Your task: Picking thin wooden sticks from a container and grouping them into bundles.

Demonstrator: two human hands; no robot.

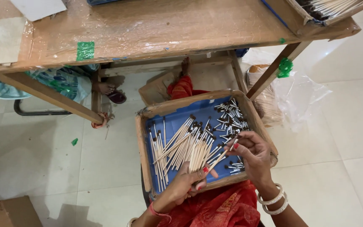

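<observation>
A shallow cardboard tray [143, 145] with a blue lining rests on my lap and holds several pale wooden sticks with dark tips [177, 145]. My left hand [185, 185] grips a bundle of these sticks [199, 153] at their lower ends, tips pointing away from me. My right hand [253, 153] hovers over the tray's right side and pinches a single stick [225, 152] that slants toward the bundle. A heap of shorter dark-tipped sticks [231, 115] lies in the tray's far right corner.
A wooden table [148, 29] wrapped in clear plastic stands ahead, its legs slanting down beside the tray. Another person's sandalled foot [110, 92] shows under it. A clear plastic bag of sticks [274, 101] lies to the right. A cardboard box [9, 212] sits at lower left on the tiled floor.
</observation>
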